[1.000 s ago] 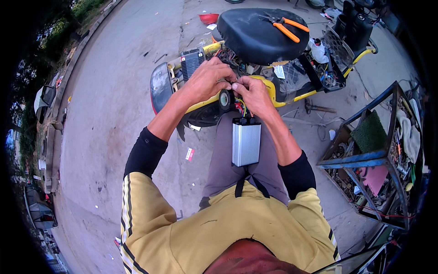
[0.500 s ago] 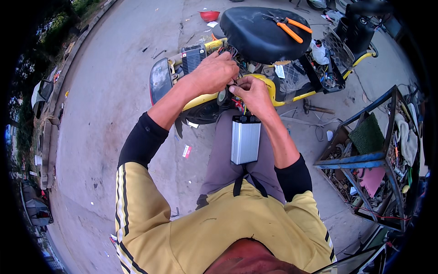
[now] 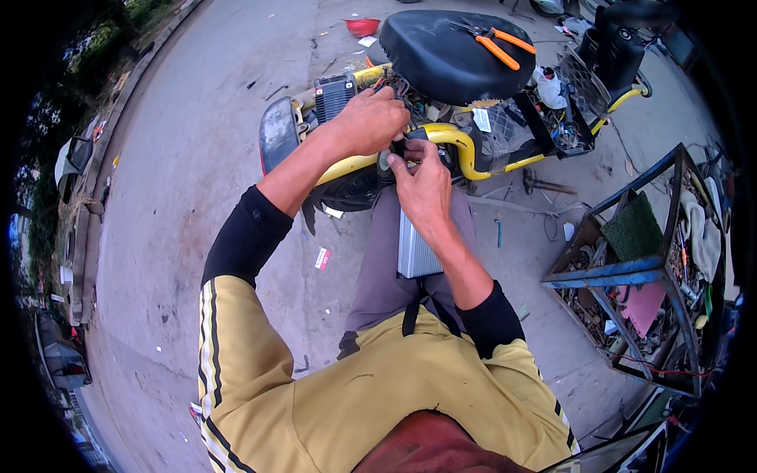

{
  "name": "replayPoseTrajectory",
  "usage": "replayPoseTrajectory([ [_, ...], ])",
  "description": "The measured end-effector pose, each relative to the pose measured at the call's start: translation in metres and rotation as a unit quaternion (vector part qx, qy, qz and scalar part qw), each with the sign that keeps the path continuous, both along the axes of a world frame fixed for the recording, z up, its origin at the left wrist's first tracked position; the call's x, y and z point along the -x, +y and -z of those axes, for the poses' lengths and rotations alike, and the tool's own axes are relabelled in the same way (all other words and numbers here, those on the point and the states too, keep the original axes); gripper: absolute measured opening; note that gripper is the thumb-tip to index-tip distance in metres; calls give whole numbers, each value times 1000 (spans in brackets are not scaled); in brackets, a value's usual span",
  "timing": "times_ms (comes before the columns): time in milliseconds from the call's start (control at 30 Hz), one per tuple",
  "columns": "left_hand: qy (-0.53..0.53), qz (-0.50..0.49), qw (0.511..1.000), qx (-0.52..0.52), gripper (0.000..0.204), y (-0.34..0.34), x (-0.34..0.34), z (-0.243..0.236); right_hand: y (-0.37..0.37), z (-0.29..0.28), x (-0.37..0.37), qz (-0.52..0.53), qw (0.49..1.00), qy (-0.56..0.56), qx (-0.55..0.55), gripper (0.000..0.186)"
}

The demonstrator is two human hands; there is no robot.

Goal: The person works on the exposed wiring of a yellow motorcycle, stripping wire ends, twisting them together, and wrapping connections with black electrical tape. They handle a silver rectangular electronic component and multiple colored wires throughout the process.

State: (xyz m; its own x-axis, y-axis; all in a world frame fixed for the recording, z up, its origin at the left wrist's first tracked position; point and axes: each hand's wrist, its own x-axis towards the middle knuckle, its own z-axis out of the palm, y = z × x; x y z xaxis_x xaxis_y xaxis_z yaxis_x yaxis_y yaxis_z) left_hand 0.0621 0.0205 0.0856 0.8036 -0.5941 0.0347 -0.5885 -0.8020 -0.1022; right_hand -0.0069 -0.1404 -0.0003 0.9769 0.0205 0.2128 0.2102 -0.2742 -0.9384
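Observation:
Both my hands meet over the rear of a yellow scooter frame [image 3: 467, 150]. My left hand [image 3: 371, 122] is closed, its fingertips pointing down at a small dark piece. Just below it my right hand [image 3: 423, 183] pinches near the same spot; the fingers hide most of what is between them, and I cannot make out its kind. A silver finned metal box [image 3: 415, 254] lies on my lap, partly behind my right wrist. Ahead is the black seat [image 3: 441, 67], with orange-handled pliers [image 3: 505, 49] lying open on top of it.
A dark finned box [image 3: 335, 98] sits at the scooter's tail. A hammer [image 3: 550, 184] lies on the pavement to the right, near a blue metal rack [image 3: 615, 276] crammed with parts and tools. Beyond the scooter is a red bowl [image 3: 361, 27].
My right hand has shifted left and slightly down, its wrist now covering part of the silver box and its coloured wires. My left hand has moved only a little.

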Motion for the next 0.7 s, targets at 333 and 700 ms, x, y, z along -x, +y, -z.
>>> replayPoseTrajectory([
  [333, 40, 0, 999, 33, 17, 1, 1, 0, 13, 20, 7, -67, 946, 195, -251, 41],
  [700, 39, -4, 999, 33, 15, 0, 6, 1, 21, 48, 25, -78, 859, 354, -362, 38],
])
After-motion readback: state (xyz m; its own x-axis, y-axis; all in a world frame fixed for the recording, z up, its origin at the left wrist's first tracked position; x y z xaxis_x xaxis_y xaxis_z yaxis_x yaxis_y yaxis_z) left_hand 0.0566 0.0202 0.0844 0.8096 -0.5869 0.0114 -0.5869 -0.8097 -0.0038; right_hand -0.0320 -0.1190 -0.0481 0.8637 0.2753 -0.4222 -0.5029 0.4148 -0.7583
